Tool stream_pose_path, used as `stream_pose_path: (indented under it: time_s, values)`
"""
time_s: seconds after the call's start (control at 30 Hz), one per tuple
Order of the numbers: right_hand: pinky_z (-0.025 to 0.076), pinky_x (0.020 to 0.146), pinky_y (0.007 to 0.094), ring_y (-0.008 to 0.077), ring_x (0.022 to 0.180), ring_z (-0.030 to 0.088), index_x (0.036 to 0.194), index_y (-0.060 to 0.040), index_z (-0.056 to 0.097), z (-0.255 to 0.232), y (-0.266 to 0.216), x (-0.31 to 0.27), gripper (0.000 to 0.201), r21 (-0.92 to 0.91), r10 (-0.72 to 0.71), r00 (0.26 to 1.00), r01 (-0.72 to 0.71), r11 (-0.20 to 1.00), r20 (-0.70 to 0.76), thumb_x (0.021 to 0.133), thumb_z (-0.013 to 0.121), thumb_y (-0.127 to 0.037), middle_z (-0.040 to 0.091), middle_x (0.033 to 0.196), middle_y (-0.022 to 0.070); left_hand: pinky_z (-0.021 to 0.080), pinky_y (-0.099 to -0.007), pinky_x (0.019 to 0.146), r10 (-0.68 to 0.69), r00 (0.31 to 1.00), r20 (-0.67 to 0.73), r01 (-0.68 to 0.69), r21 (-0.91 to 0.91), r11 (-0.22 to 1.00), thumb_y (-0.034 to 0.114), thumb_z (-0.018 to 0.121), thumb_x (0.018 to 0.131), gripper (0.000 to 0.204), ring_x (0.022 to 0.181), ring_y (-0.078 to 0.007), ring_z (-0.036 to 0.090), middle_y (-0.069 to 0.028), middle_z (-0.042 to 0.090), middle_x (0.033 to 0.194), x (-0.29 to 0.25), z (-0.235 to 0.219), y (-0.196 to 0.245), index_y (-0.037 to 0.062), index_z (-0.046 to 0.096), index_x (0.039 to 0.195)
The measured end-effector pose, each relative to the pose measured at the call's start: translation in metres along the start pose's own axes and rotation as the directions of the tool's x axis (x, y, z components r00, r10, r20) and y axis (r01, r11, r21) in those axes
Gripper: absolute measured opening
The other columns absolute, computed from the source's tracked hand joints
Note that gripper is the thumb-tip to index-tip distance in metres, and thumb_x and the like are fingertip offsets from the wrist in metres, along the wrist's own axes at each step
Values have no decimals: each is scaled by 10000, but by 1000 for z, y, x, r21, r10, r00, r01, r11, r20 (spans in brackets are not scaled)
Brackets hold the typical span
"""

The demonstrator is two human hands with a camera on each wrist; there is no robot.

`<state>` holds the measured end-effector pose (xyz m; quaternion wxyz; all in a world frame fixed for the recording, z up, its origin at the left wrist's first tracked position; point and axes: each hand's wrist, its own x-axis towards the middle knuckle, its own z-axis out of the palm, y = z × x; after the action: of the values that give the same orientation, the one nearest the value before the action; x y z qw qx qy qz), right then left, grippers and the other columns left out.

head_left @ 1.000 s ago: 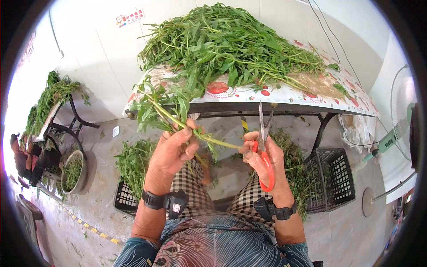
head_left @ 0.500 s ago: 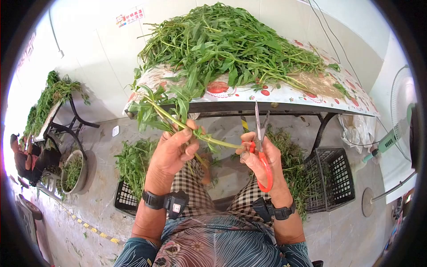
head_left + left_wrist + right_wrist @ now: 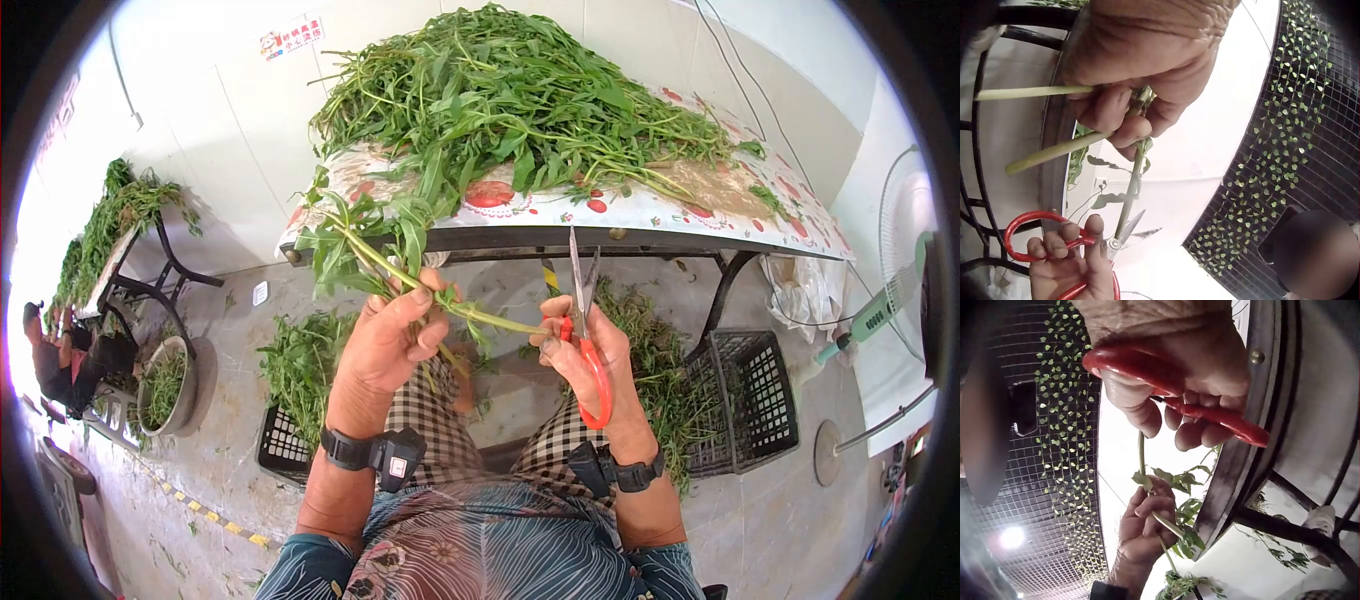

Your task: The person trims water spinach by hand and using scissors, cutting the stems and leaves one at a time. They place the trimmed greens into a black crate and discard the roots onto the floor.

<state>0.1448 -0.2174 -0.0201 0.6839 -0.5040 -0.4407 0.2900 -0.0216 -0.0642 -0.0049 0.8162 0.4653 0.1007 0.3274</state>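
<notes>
In the head view the left hand (image 3: 388, 340) grips several leafy green stems (image 3: 375, 257), leaves pointing up and left. One stem runs across to the right hand (image 3: 590, 360), whose fingertips touch or pinch its pale end. That hand also holds red-handled scissors (image 3: 597, 380), fingers through the loops, blades slightly apart and pointing up. In the left wrist view two cut stem ends (image 3: 1054, 152) stick out from the left fingers, and the scissors (image 3: 1113, 245) lie in the right hand. The right wrist view shows the red handles (image 3: 1222, 419) around thumb and fingers.
A large heap of greens (image 3: 500, 100) covers the table (image 3: 560, 215) ahead. Below are a black crate (image 3: 745, 400) at right, another crate (image 3: 283, 445) at left, and loose greens. A fan (image 3: 885, 305) stands at far right; another person (image 3: 70, 355) sits at far left.
The right hand and scissors have shifted slightly left, the fingertips staying at the stem's end. The left hand and its stems have hardly moved.
</notes>
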Motion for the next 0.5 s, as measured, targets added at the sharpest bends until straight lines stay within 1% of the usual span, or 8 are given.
stream_pose_path:
  time_s: [0.1,0.27,0.37,0.5]
  values:
    - [439,694,220,70,759,511,1073,-7,512,1,-1,0,287,18,17,1000,-17,1000,3,798,591,-23,558,831,12,291,-165,386,-5,1000,-18,5,-9,1000,171,566,831,198,534,-88,430,-109,571,965,-1,1,0,72,562,1002]
    - [435,708,218,74,765,511,1075,0,509,0,0,0,289,27,29,1000,-30,999,8,796,582,-14,550,830,17,301,-159,393,-20,1000,-3,20,-17,1000,172,559,832,196,546,-80,432,-104,567,969,-1,0,1,75,551,1002]
    - [434,709,219,77,768,512,1080,4,507,-1,4,1,293,80,22,999,-24,997,25,795,572,-3,549,828,20,309,-157,400,-35,999,-9,35,-32,999,171,554,834,197,549,-78,430,-102,567,976,-1,0,1,78,536,1007]
    - [434,707,218,77,773,510,1086,8,505,-3,7,2,297,54,58,998,-58,997,10,794,563,1,549,832,22,311,-156,407,-46,999,11,47,-37,998,167,547,837,199,554,-78,426,-97,564,987,0,-1,2,81,519,1014]
